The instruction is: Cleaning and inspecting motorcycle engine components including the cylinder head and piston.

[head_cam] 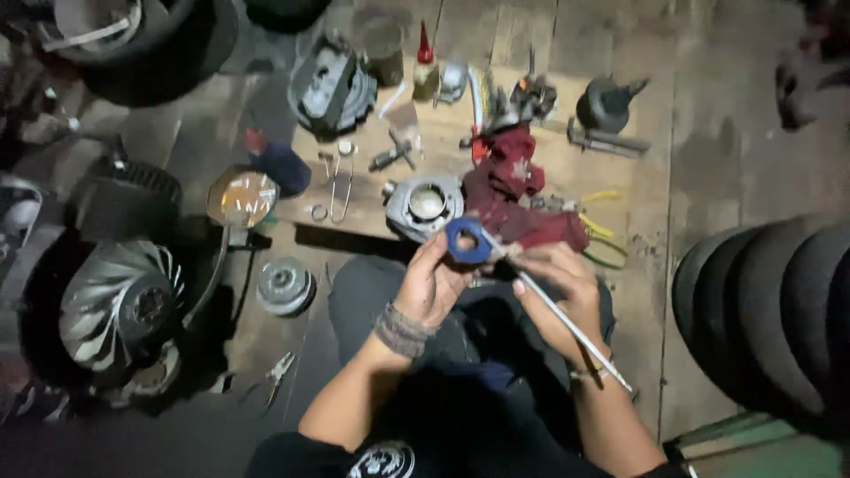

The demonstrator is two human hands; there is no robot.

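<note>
Blue ring [467, 241]: matt, plastic-looking finish. Thin rod [567, 325]: bright, smooth metal. Engine cylinder [423, 207]: dull grey cast metal, polished bore. Red rag [518, 190]: soft, crumpled cloth. Board [443, 155] beneath: pale, bare wood, stained. Cooling fan [119, 301]: glossy silver blades, metal or plastic not discernible. Stacked tyres [770, 301]: matt black rubber. Wristband [403, 329]: woven, coarse fibre. Pliers [279, 370]: dull steel. Floor [726, 133]: rough, grimy concrete.

Black short-sleeved T-shirt [354, 456] with a round white printed emblem [382, 460] at the chest, forearms bare. Wide grey woven wristband [403, 330] on the left wrist. Dark trousers [372, 292] on the folded legs.
</note>
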